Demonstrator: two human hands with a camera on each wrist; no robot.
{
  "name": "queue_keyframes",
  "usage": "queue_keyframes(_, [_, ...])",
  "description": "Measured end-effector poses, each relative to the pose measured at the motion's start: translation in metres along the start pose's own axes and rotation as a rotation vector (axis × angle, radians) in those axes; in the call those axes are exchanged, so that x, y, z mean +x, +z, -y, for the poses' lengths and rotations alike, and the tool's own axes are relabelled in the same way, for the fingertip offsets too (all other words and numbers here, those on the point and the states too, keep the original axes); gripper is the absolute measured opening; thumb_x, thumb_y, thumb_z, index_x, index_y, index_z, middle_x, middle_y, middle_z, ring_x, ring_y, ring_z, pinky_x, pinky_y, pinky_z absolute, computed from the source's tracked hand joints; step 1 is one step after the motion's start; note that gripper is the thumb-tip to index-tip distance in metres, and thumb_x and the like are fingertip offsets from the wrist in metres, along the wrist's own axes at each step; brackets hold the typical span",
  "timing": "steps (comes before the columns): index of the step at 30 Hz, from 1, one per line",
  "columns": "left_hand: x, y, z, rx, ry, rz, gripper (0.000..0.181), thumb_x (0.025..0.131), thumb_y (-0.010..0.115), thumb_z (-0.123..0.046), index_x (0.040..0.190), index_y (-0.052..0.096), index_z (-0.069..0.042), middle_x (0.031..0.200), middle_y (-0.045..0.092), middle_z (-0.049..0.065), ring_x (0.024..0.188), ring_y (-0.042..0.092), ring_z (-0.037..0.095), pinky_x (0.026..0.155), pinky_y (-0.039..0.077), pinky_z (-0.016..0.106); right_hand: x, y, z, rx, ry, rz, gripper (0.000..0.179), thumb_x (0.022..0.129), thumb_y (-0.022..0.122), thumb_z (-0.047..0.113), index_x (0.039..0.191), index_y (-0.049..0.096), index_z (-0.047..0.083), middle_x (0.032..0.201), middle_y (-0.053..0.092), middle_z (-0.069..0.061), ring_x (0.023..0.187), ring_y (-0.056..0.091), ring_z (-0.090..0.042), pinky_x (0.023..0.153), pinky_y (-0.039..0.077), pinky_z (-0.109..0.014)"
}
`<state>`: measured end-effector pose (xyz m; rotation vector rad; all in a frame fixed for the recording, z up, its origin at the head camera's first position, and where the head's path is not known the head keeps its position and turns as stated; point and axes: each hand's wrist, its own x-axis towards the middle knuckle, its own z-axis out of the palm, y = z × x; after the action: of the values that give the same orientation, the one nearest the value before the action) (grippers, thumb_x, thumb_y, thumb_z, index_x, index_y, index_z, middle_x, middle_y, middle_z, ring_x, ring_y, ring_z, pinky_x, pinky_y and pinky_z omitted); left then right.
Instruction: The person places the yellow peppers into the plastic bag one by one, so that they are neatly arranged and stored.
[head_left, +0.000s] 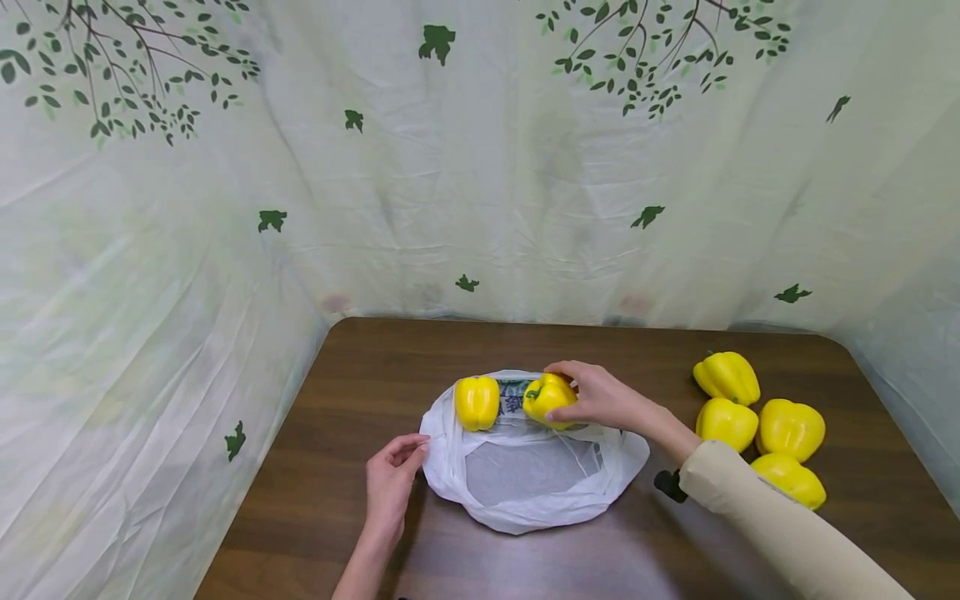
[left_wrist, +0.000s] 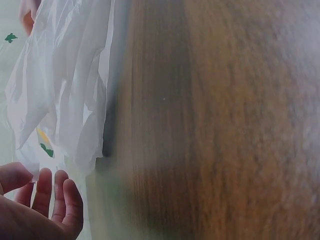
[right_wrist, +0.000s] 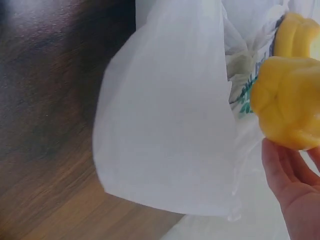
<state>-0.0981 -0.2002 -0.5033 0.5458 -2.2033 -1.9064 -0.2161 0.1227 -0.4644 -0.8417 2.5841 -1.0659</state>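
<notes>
A white plastic bag lies spread with its mouth open in the middle of the table. My left hand pinches the bag's left edge between thumb and index finger; its other fingers are loosely bent. With its thumb and fingers, my right hand grips a yellow bell pepper over the far right part of the bag, stem facing left. Another yellow bell pepper sits at the bag's far left, just left of the held one. Dark print on the bag shows between the two peppers.
Several yellow bell peppers are grouped on the right side of the brown wooden table, partly behind my right sleeve. A pale curtain with leaf prints hangs behind the table and along its sides.
</notes>
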Motion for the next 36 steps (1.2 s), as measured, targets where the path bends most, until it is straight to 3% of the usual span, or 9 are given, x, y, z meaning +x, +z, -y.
queue_keyframes(18, [-0.003,0.002,-0.001,-0.01,0.001,0.002,0.017,0.089,0.069,-0.003,0.105,0.072,0.003,0.097,0.069,0.014,0.078,0.058,0.015,0.066,0.047,0.019,0.027,0.005,0.006,-0.093,0.053,0.105,0.067,0.078,0.083,0.032,0.132,0.056,0.003,0.113,0.062,-0.001,0.092,0.056,-0.016,0.084,0.05,-0.031])
queue_keyframes(26, [-0.002,0.001,0.0,-0.01,0.014,0.004,0.016,0.09,0.068,-0.001,0.104,0.072,0.005,0.096,0.068,0.015,0.078,0.059,0.015,0.067,0.048,0.02,0.038,0.01,0.011,-0.185,0.081,0.093,0.066,0.076,0.084,0.036,0.128,0.059,0.003,0.107,0.063,-0.001,0.087,0.056,-0.015,0.079,0.049,-0.029])
queue_keyframes(36, [0.0,0.0,0.001,-0.03,0.017,0.013,0.018,0.089,0.069,0.0,0.106,0.072,0.005,0.097,0.07,0.016,0.078,0.06,0.011,0.069,0.048,0.019,0.044,0.013,0.017,-0.188,0.15,0.089,0.066,0.079,0.081,0.038,0.13,0.059,0.004,0.105,0.064,-0.001,0.085,0.056,-0.017,0.076,0.049,-0.03])
